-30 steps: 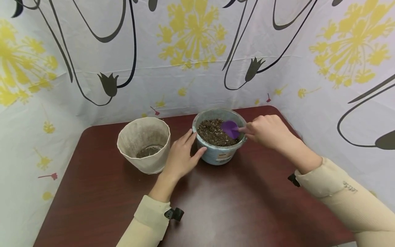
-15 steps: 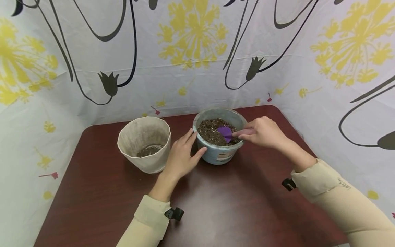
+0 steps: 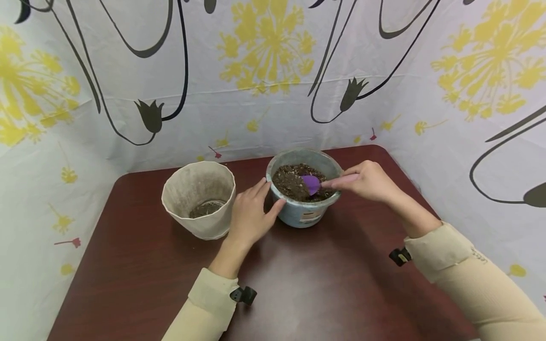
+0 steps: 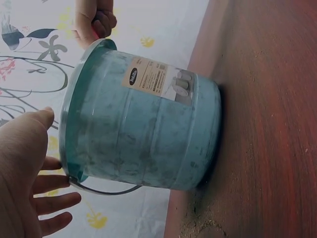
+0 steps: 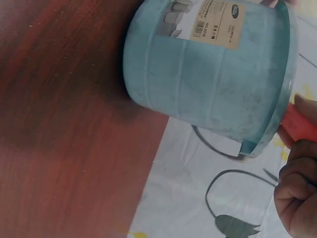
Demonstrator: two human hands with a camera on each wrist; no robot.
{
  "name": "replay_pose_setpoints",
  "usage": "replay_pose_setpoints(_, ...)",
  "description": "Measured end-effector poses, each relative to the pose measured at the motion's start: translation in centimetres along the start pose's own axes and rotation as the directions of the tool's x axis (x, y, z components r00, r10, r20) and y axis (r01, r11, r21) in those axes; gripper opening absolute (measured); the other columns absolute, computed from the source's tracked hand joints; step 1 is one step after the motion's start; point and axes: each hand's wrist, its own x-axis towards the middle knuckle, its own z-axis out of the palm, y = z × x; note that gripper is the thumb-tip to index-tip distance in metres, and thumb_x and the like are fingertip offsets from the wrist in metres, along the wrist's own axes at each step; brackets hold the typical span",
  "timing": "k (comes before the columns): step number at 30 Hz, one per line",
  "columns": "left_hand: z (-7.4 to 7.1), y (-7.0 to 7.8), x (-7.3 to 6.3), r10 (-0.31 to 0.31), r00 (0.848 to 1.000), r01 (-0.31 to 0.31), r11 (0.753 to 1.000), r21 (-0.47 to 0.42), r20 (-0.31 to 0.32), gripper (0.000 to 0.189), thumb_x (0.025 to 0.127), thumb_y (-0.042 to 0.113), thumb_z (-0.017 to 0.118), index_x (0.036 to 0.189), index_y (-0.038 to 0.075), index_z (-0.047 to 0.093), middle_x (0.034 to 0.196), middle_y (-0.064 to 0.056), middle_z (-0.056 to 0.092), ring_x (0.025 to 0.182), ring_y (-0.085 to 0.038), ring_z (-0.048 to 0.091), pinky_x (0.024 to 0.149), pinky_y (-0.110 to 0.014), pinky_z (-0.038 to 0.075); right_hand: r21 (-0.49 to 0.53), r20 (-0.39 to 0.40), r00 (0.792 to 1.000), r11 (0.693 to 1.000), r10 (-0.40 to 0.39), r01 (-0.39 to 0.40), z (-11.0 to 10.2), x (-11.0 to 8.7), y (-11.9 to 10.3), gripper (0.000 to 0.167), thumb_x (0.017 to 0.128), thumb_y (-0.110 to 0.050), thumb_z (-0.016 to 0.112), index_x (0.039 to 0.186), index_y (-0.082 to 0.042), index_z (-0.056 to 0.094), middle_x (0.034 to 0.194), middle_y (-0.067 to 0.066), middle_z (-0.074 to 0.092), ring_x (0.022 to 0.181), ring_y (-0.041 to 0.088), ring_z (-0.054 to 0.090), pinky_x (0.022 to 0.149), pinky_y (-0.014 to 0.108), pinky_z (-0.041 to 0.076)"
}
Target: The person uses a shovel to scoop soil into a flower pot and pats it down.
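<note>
A blue plastic bucket (image 3: pixel 294 215) with a paper label stands on the table, holding dark soil (image 3: pixel 287 180). My right hand (image 3: pixel 372 181) grips the pink handle of a small trowel (image 3: pixel 341 181), whose purple blade sits in the soil. Seen from the right wrist, that handle (image 5: pixel 299 124) looks red, with curled fingers around it at the bucket's rim. My left hand (image 3: pixel 252 214) touches the bucket's near-left rim, fingers extended and thumb spread along the front. In the left wrist view, a thin wire bail (image 4: pixel 106 192) hangs down the bucket's side.
Left of the bucket stands a whitish plant pot (image 3: pixel 209 227) with a little soil at its bottom. Both rest toward the back of a dark red table (image 3: pixel 307 284). A flower-patterned curtain (image 3: pixel 273 123) closes off the back and sides. Crumbs of soil lie beside the bucket.
The trowel blade has moved left and down into the soil, and the right hand lowered with it before shifting slightly right. My left hand stays at the rim.
</note>
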Motion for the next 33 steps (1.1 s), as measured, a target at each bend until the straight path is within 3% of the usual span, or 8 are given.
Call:
replay_pose_setpoints(1, 0.0, 0.0, 0.0, -0.007, 1.0, 0.007, 1.0, 0.007, -0.009, 0.064, 0.098, 0.054, 0.059, 0.138, 0.005, 0.062, 0.144, -0.013, 0.058, 0.123, -0.033, 0.062, 0.1, -0.05, 0.048, 0.032, 0.002, 0.999, 0.999, 0.043, -0.043, 0.0, 0.0, 0.1, 0.017, 0.083, -0.052, 0.08, 0.096, -0.041, 0.082, 0.061, -0.011, 0.057, 0.055, 0.006, 0.021, 0.044, 0.027, 0.024)
replay_pose_setpoints(4, 0.0, 0.1, 0.0, -0.02, 0.999, 0.021, 1.0, 0.023, -0.038, 0.063, 0.096, 0.055, 0.061, 0.135, 0.005, 0.064, 0.141, -0.012, 0.061, 0.119, -0.034, 0.064, 0.098, -0.05, 0.049, 0.106, 0.021, 0.994, 0.988, 0.112, -0.113, 0.1, -0.1, 0.3, 0.022, 0.082, -0.059, 0.077, 0.099, -0.044, 0.081, 0.073, -0.01, 0.068, 0.064, 0.001, 0.046, 0.055, 0.024, 0.039)
replay_pose_setpoints(6, 0.0, 0.0, -0.1, -0.025, 0.999, 0.026, 0.999, 0.033, -0.049, 0.063, 0.096, 0.055, 0.062, 0.134, 0.005, 0.065, 0.14, -0.012, 0.061, 0.117, -0.033, 0.065, 0.096, -0.05, 0.05, 0.131, 0.037, 0.993, 0.985, 0.111, -0.115, 0.1, -0.2, 0.5, 0.023, 0.085, -0.059, 0.074, 0.102, -0.045, 0.08, 0.092, -0.012, 0.076, 0.084, 0.001, 0.059, 0.067, 0.024, 0.046)
replay_pose_setpoints(8, 0.0, 0.0, -0.2, -0.026, 0.998, 0.028, 0.999, 0.035, -0.06, 0.062, 0.096, 0.054, 0.063, 0.133, 0.005, 0.066, 0.139, -0.012, 0.062, 0.116, -0.033, 0.066, 0.095, -0.05, 0.051, 0.151, 0.046, 0.994, 0.982, 0.104, -0.11, 0.1, -0.3, 0.7, 0.024, 0.087, -0.059, 0.072, 0.104, -0.045, 0.079, 0.104, -0.018, 0.075, 0.107, 0.001, 0.062, 0.08, 0.023, 0.049)
replay_pose_setpoints(18, -0.2, 0.1, -0.3, -0.038, 0.998, 0.04, 0.998, 0.044, -0.051, 0.061, 0.095, 0.054, 0.063, 0.133, 0.006, 0.066, 0.139, -0.012, 0.062, 0.115, -0.033, 0.066, 0.095, -0.05, 0.051, 0.253, 0.026, 0.999, 0.967, 0.033, -0.039, 0.3, -0.8, 1.5, 0.023, 0.092, -0.047, 0.072, 0.109, -0.035, 0.08, 0.104, -0.013, 0.076, 0.107, 0.004, 0.066, 0.084, 0.018, 0.051)
replay_pose_setpoints(33, -0.9, 0.3, 0.2, 0.011, 0.999, -0.007, 0.996, 0.093, -0.045, 0.057, 0.096, 0.051, 0.065, 0.129, 0.005, 0.068, 0.133, -0.013, 0.065, 0.115, -0.033, 0.065, 0.096, -0.05, 0.052, 0.324, -0.03, 0.999, 0.946, 0.044, -0.032, -1.1, -1.0, 1.5, 0.025, 0.09, -0.041, 0.077, 0.108, -0.024, 0.082, 0.102, -0.006, 0.077, 0.107, 0.007, 0.069, 0.086, 0.019, 0.053)
